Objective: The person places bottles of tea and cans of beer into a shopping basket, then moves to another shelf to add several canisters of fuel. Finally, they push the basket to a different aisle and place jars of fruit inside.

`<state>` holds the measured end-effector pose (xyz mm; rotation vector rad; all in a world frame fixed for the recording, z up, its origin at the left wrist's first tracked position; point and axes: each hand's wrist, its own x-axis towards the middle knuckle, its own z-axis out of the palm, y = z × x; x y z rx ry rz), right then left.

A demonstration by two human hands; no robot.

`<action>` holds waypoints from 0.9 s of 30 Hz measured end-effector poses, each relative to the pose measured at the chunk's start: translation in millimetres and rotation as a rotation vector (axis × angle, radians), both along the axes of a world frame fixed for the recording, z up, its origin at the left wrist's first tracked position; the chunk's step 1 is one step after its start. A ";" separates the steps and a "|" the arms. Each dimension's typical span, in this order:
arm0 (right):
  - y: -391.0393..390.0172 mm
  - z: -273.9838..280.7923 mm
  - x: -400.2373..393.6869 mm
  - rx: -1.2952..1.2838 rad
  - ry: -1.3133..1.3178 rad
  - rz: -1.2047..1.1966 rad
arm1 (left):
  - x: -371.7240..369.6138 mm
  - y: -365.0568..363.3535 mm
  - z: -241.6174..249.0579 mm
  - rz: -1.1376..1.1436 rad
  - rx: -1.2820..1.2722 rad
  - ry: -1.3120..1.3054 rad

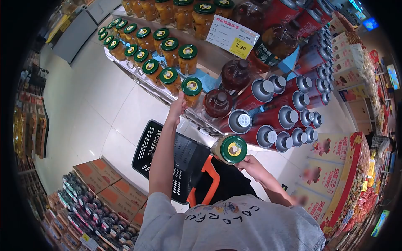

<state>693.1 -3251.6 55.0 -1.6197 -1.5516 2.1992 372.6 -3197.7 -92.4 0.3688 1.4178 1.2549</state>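
My right hand (251, 166) grips a glass jar with a green lid (233, 149), held in front of my body beside the red cans. On the shelf's front edge, my left hand (179, 108) has its fingers against the side of another green-lidded jar (191, 88) with orange-yellow contents. That jar stands upright at the end of a row; part of my left hand's grip is hidden behind it. Below my forearms is a black shopping basket (144, 146) with an orange handle (206, 178).
Rows of similar jars (143, 37) extend to the left. Dark bottles (217, 103) and several red cans (257, 93) stand to the right. A price sign (231, 37) hangs above. Cartons (119, 194) lie at lower left, and a printed display box (331, 175) at right.
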 end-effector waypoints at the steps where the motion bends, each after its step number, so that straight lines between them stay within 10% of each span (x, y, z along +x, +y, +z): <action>1: 0.0 -0.3 -0.6 -0.004 0.004 0.002 | 0.7 0.2 -0.2 -0.005 -0.010 0.011; 27: 22.0 53.3 -43.7 0.020 0.180 -0.151 | 9.1 5.7 -22.3 0.025 0.047 -0.163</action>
